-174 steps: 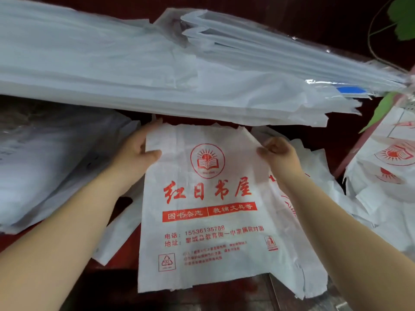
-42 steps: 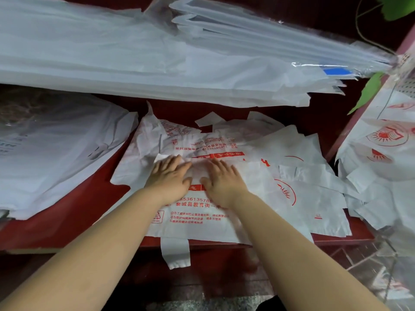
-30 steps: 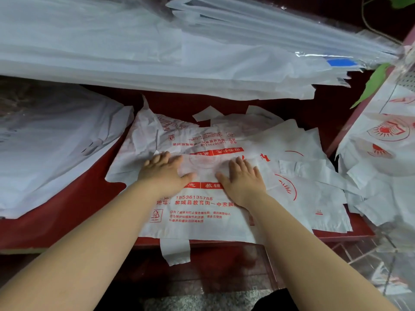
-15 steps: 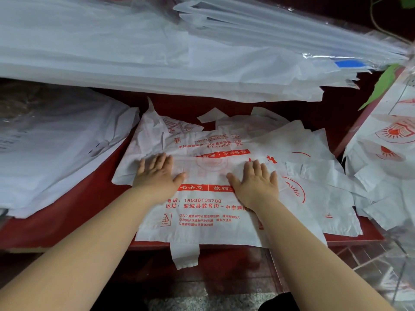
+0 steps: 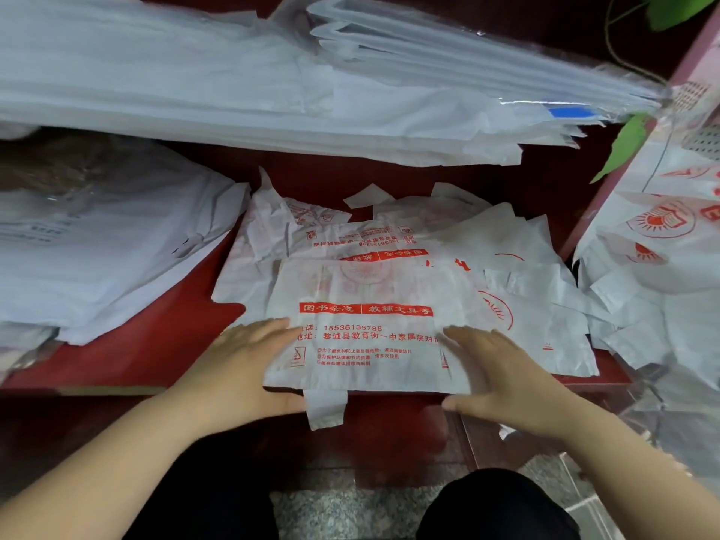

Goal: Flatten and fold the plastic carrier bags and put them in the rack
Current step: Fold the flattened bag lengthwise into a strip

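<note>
A white carrier bag with red print (image 5: 366,337) lies flat on top of a loose pile of the same bags (image 5: 506,267) on the red rack shelf (image 5: 156,344). Its upper half looks folded down, and a handle strip hangs over the shelf's front edge. My left hand (image 5: 249,368) lies at the bag's near left corner, fingers stretched over the top, thumb at the front edge. My right hand (image 5: 502,376) lies the same way at the near right corner. Whether the thumbs pinch the edge is blurred.
A thick stack of white bags (image 5: 233,91) covers the shelf above and overhangs this one. Another heap of white bags (image 5: 97,247) lies at the left. More printed bags (image 5: 662,247) hang at the right behind a pink post. Green leaves (image 5: 623,146) show at upper right.
Both hands have slid from the bag's middle toward me and apart, to its near corners at the shelf's front edge. The bag lies flatter.
</note>
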Demonstrator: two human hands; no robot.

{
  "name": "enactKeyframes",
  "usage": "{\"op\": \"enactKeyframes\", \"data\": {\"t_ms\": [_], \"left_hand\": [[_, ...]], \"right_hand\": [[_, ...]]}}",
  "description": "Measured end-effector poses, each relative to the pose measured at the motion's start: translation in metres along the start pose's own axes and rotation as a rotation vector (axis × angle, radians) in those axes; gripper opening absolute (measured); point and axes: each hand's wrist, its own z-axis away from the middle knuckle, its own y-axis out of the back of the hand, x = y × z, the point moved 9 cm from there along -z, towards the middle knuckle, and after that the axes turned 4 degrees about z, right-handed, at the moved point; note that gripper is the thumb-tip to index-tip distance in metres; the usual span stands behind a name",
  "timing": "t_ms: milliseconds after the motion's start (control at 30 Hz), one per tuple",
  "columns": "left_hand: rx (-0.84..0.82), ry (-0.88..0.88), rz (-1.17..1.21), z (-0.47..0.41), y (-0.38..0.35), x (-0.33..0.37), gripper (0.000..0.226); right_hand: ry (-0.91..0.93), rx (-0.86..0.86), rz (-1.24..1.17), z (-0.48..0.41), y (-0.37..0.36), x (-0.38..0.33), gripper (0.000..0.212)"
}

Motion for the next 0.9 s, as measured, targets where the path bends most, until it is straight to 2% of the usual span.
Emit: {"op": "enactKeyframes", "data": {"t_ms": [33, 67, 200, 300, 367, 467, 567, 600, 633, 667, 700, 800, 833, 867, 900], "left_hand": [[0.026, -0.012, -0.018, 0.002, -0.004, -0.001, 0.145], [0.072, -0.035, -0.012, 0.003, -0.005, 0.000, 0.133], [0.309, -0.138, 0.140, 0.014, 0.008, 0.004, 0.073], [0.439, -0.142, 0.221, 0.022, 0.019, -0.002, 0.043], [0.455, -0.179, 0.212, 0.022, 0.022, -0.005, 0.042], [0.493, -0.288, 0.183, 0.022, 0.020, -0.005, 0.054], [0.483, -0.221, 0.361, 0.022, 0.019, -0.012, 0.081], [0.455, -0.177, 0.445, 0.021, 0.016, -0.014, 0.086], [0.453, -0.129, 0.517, 0.021, 0.016, -0.016, 0.084], [0.428, -0.074, 0.593, 0.019, 0.013, -0.021, 0.076], [0.384, -0.029, 0.653, 0.018, 0.012, -0.023, 0.064], [0.311, 0.043, 0.708, 0.014, 0.015, -0.026, 0.013], [0.323, 0.048, 0.709, 0.011, 0.017, -0.027, 0.013], [0.340, 0.063, 0.737, 0.008, 0.020, -0.027, 0.020], [0.356, 0.072, 0.784, 0.004, 0.021, -0.029, 0.015]], "right_hand": [[0.021, 0.003, 0.035, 0.003, -0.005, -0.001, 0.101], [0.026, 0.036, 0.036, 0.004, -0.007, 0.000, 0.097], [0.003, 0.267, -0.057, 0.009, 0.004, 0.005, 0.057], [0.005, 0.299, -0.129, 0.011, 0.005, 0.007, 0.042], [0.005, 0.326, -0.187, 0.015, 0.009, 0.009, 0.038], [-0.021, 0.356, -0.282, 0.024, 0.016, 0.008, 0.047], [-0.005, 0.341, -0.374, 0.030, 0.013, 0.009, 0.042], [-0.026, 0.336, -0.407, 0.032, 0.011, 0.012, 0.035], [-0.036, 0.321, -0.464, 0.032, 0.009, 0.016, 0.021], [-0.049, 0.313, -0.499, 0.032, 0.009, 0.020, 0.017], [-0.059, 0.314, -0.533, 0.032, 0.010, 0.024, 0.025], [-0.101, 0.333, -0.560, 0.028, 0.015, 0.034, 0.021], [-0.112, 0.344, -0.575, 0.025, 0.016, 0.035, 0.017], [-0.127, 0.353, -0.578, 0.021, 0.018, 0.036, 0.021], [-0.142, 0.353, -0.572, 0.017, 0.018, 0.036, 0.026]]}}
